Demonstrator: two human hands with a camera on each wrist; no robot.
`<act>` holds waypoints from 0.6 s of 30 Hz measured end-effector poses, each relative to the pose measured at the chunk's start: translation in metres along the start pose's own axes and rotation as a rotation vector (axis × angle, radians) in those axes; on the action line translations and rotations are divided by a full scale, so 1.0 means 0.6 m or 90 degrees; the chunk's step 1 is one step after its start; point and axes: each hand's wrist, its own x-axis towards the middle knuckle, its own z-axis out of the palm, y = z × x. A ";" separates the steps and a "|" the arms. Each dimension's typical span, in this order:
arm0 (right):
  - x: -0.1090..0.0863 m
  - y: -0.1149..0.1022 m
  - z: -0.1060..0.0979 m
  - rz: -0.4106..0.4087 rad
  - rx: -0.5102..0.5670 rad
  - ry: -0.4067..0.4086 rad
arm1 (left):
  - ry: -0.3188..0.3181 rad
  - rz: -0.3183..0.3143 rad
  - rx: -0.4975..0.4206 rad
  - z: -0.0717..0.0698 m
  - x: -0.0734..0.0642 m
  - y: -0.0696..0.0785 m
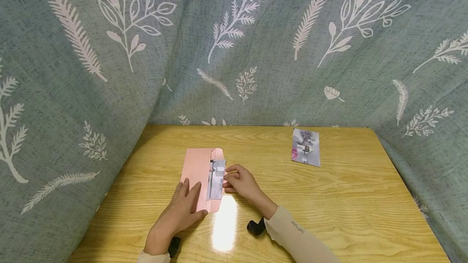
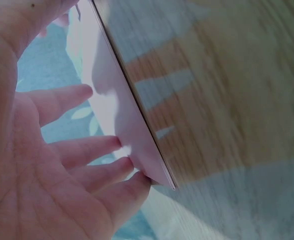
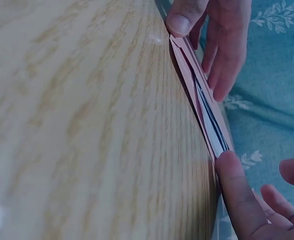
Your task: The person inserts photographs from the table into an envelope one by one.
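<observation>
Head view: I located the pink envelope (image 1: 195,165) flat on the wooden table (image 1: 329,206), left of centre, its mouth and unfolded flap facing right. I judged it light and made of thin, fairly stiff paper, easily creased and liable to slide; the suitable hold was flat pressure on the body. The photo cards (image 1: 218,175) projected from the mouth; I judged them light, springy and prone to bent corners, best handled by the right edge. I could not tell their number. The envelope was plain; the cards were printed in pale grey. The left hand (image 1: 177,210) rested on the envelope's near part, fingers spread, clamped on nothing. The right hand (image 1: 244,184) stood at the cards' right edge, fingers loosely bent. A loose picture card (image 1: 306,147), grey with a magenta patch on its left, lay on the far side, to the right.

Left wrist view: I noted the left fingers apart from one another, tips against the pink paper, beside a thin, straight edge.

Right wrist view: I observed the envelope nearly edge-on, with cards between its pink layers. One right fingertip touched their edge; I saw no pinch. The hands were apart.
</observation>
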 end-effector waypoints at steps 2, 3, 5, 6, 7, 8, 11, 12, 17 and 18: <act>0.000 0.000 0.001 -0.002 -0.004 -0.002 | 0.002 0.002 0.000 0.000 0.000 0.001; 0.000 -0.001 0.002 -0.002 -0.004 -0.002 | 0.002 0.001 -0.001 -0.001 0.000 0.002; 0.001 -0.001 0.004 0.000 -0.004 -0.001 | 0.003 0.000 -0.002 -0.001 0.000 0.002; 0.001 -0.001 0.005 0.001 -0.003 0.000 | 0.004 0.001 -0.002 -0.001 -0.001 0.002; 0.002 0.000 0.006 0.001 -0.002 0.001 | 0.005 0.002 -0.003 -0.002 -0.001 0.002; 0.003 0.000 0.008 0.003 -0.001 0.003 | 0.005 0.003 -0.003 -0.002 -0.002 0.002; 0.006 0.000 0.012 0.007 0.000 0.007 | 0.004 0.004 -0.009 -0.002 -0.003 0.002; 0.006 -0.001 0.014 0.007 0.002 0.007 | 0.003 0.005 -0.010 -0.002 -0.003 0.002; -0.001 -0.021 0.022 0.008 0.005 0.005 | 0.002 0.004 -0.013 -0.001 -0.002 0.001; -0.004 -0.028 0.024 0.007 0.006 0.004 | 0.002 0.003 -0.012 0.000 -0.001 0.000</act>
